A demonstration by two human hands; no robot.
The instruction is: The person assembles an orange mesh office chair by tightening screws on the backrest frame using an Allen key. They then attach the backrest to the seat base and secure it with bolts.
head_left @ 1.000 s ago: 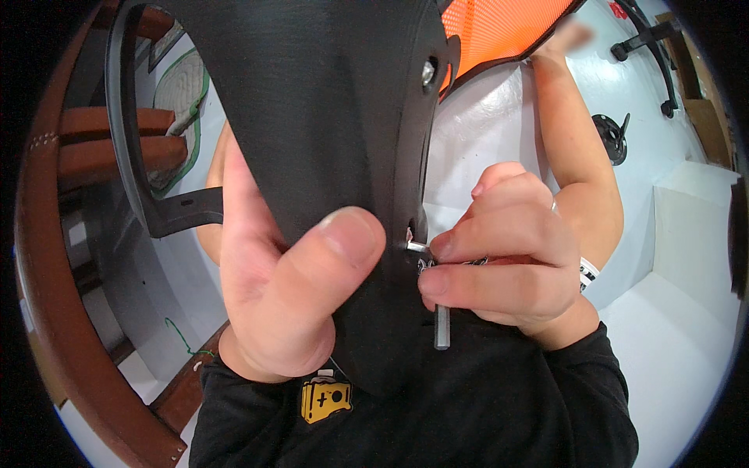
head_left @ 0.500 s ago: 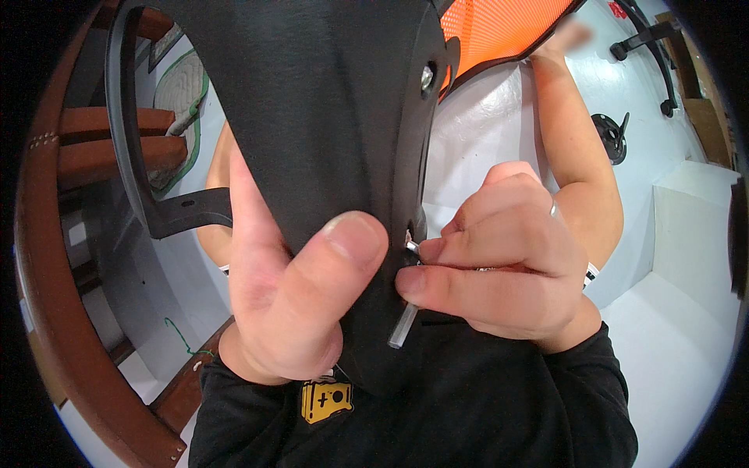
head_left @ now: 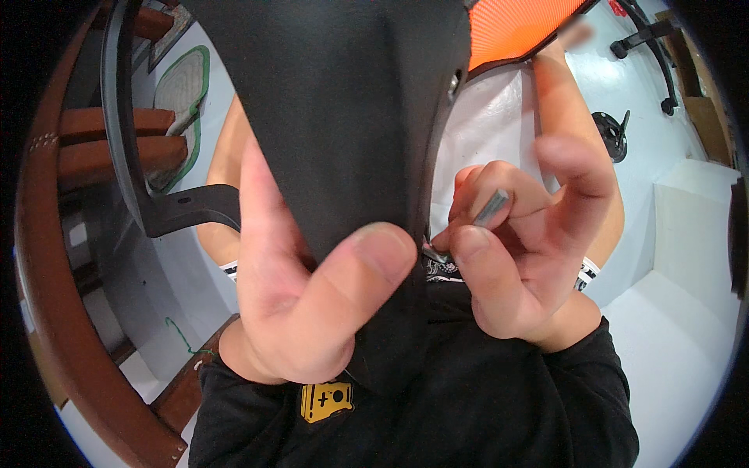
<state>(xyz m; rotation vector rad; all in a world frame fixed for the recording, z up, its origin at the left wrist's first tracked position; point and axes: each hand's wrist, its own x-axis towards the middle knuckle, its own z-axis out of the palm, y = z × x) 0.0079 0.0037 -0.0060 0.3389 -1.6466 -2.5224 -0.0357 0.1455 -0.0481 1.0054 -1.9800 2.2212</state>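
A black chair seat [head_left: 335, 117] stands on edge in front of me. My left hand [head_left: 308, 304] is closed around its near end, thumb lying across the face and fingers hidden behind. My right hand [head_left: 530, 249] is beside the seat's right edge, pinching a silver hex key [head_left: 491, 209] between thumb and fingers. The key's free arm points up and to the right. Its other end reaches to the seat's edge, where I cannot see how it sits. Farther up that edge a silver bolt [head_left: 455, 84] shows.
A black loop armrest [head_left: 125, 117] juts out left of the seat. Beyond it are an orange mesh backrest [head_left: 515, 35], a wheeled chair base [head_left: 655, 39] and a black disc-shaped part [head_left: 612, 136] on the floor. Brown wooden furniture [head_left: 47, 234] lines the left side.
The hex key's free arm has swung from pointing down to pointing up. My right hand has turned over with it, its fingers opening out. The seat has shifted slightly to the right.
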